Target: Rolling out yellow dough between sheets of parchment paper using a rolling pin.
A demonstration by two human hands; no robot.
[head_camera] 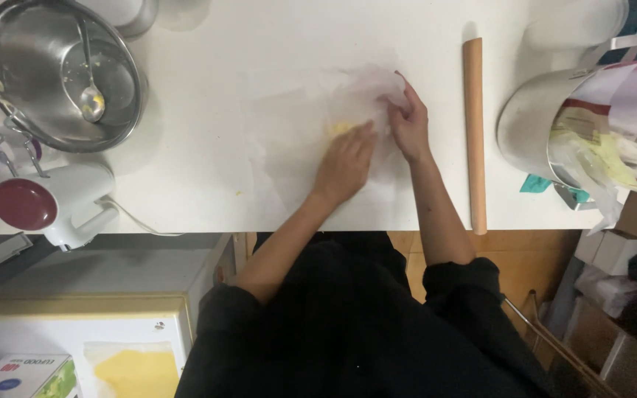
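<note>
hands working yellow dough under clear plastic film on a white table.

left hand (346,161) lies flat, fingers together, pressing the film (311,140) over the yellow dough (339,128) at the table's (200,110) middle; right hand (409,121) pinches a raised fold of film just beside it. wooden rolling pin (474,133) lies to the right, apart; steel bowl (60,74) with a spoon (90,96) sits far left.
</note>
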